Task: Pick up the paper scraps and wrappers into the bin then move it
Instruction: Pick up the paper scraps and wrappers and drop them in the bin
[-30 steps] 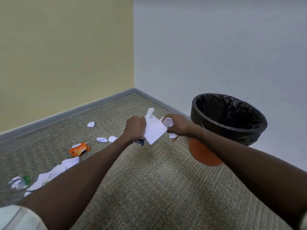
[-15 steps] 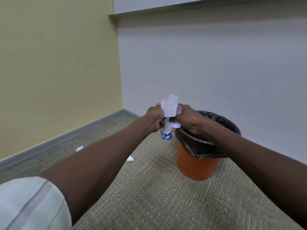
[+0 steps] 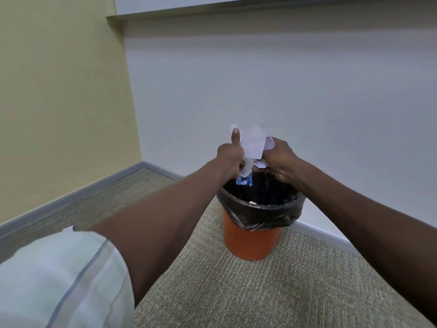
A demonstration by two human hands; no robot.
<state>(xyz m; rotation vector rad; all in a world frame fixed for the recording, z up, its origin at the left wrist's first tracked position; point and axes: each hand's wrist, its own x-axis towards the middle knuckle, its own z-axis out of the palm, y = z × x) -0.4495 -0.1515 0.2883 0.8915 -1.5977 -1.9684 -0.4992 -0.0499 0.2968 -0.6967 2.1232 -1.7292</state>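
While poised above the orange bin (image 3: 250,240), left hand (image 3: 230,157) and right hand (image 3: 279,159) both clutching one bundle of white paper scraps (image 3: 253,144) with a blue wrapper (image 3: 244,180) dangling beneath. Could spill light pieces past the black liner (image 3: 260,213) onto carpet (image 3: 260,292) if released unevenly. Might also snag and drag that liner.

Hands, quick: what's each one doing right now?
Left hand: closed on paper scraps and a blue wrapper.
Right hand: closed on the same paper scraps.

No legible text, even on the blue wrapper (image 3: 244,180)
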